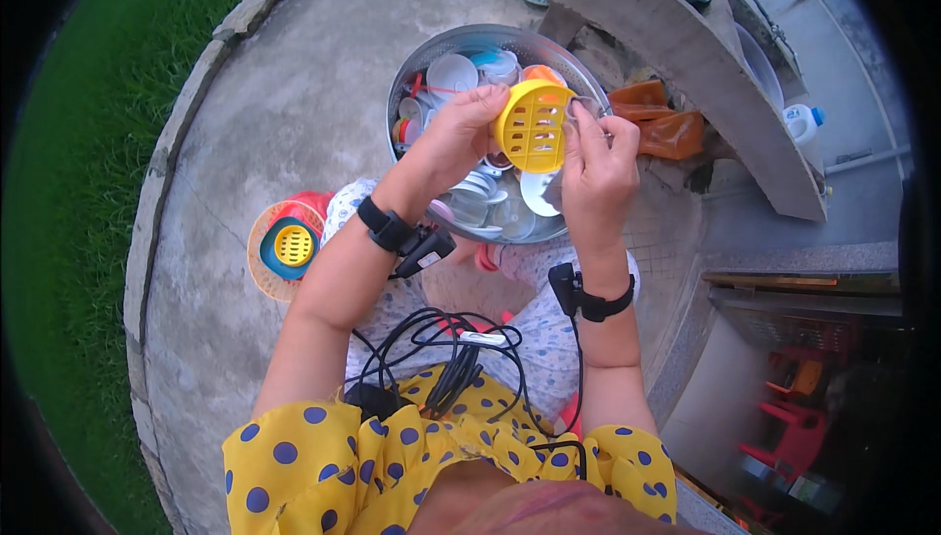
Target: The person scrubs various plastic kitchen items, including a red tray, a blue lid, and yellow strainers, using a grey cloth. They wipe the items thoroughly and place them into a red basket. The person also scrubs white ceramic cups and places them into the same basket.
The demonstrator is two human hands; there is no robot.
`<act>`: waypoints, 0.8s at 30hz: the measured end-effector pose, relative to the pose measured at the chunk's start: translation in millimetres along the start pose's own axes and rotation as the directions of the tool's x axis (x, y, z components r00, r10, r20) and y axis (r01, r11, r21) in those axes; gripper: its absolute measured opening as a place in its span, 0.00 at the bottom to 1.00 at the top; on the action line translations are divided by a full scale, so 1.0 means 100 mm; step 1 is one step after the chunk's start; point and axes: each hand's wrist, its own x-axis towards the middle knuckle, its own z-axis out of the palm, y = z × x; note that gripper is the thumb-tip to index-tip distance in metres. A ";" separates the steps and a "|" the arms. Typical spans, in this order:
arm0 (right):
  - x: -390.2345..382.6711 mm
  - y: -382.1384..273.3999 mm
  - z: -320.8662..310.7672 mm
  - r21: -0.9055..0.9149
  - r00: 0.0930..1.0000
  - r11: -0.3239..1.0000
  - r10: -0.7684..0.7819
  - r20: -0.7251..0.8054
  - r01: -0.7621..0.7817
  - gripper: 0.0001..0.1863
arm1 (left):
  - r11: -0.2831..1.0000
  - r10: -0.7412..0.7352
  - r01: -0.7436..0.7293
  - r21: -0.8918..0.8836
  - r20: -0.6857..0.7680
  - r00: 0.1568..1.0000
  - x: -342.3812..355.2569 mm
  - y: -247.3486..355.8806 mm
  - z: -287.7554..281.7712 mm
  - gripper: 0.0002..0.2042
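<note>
Where the grass meets the curved concrete kerb at the left of the frame, a stack of round plastic items (284, 246) lies on the concrete floor (294, 94): an orange perforated disc under a blue dish with a small yellow slotted piece on top. Right of it, at centre frame, the left hand (453, 138) grips the yellow round slotted plastic lid (533, 126) by its left edge, fingers curled over the rim and thumb pressed beneath. The lid is held tilted above the large round metal basin (421, 55), which is full of pale plastic dishes. The right hand (596, 170) touches the lid's right edge, fingers close together and pinching a small clear piece. Two brown bricks (659, 123) lie further right.
</note>
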 end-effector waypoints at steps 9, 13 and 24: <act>-0.08 -0.21 0.13 0.362 0.980 0.926 -0.159 0.123 0.105 0.20 | 0.994 0.092 -0.096 -0.060 -0.074 0.993 0.05 -0.05 -0.08 0.14; -0.09 -0.28 0.09 0.389 0.969 0.914 -0.191 0.156 0.118 0.19 | 0.994 0.075 -0.082 -0.076 -0.093 0.993 0.04 -0.06 -0.06 0.13; -0.02 -0.02 0.08 0.220 1.000 0.975 0.025 -0.004 -0.024 0.17 | 0.998 0.056 -0.055 -0.024 0.023 0.998 0.04 -0.08 -0.03 0.12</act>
